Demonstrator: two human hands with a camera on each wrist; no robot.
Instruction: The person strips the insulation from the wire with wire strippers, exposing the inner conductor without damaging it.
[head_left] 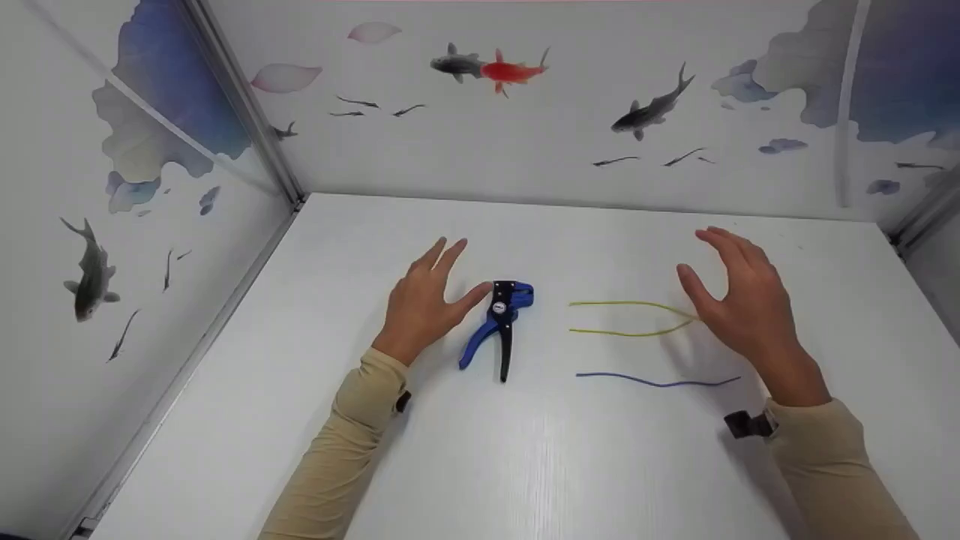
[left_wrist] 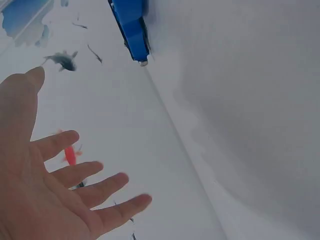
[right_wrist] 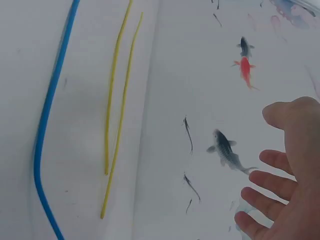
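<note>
Blue-and-black wire strippers [head_left: 504,322] lie on the white table, handles toward me; the left wrist view catches only a blue part of them [left_wrist: 131,30]. My left hand [head_left: 426,306] hovers beside them on the left with fingers spread, its thumb tip appearing close to their head. Nothing is in its palm. Two yellow wires [head_left: 615,303] lie right of the strippers, their right ends coming together near my right hand [head_left: 750,307]. That hand is raised with straight, parted fingers and holds nothing. Nearer to me lies a single blue wire [head_left: 660,385], gently bent, also in the right wrist view [right_wrist: 40,145].
White panels with painted fish, such as a red one [head_left: 514,71], close off the table's back and left side. A metal frame post [head_left: 247,105] stands at the back left corner. Dark wrist devices [head_left: 742,424] sit at both sleeve cuffs.
</note>
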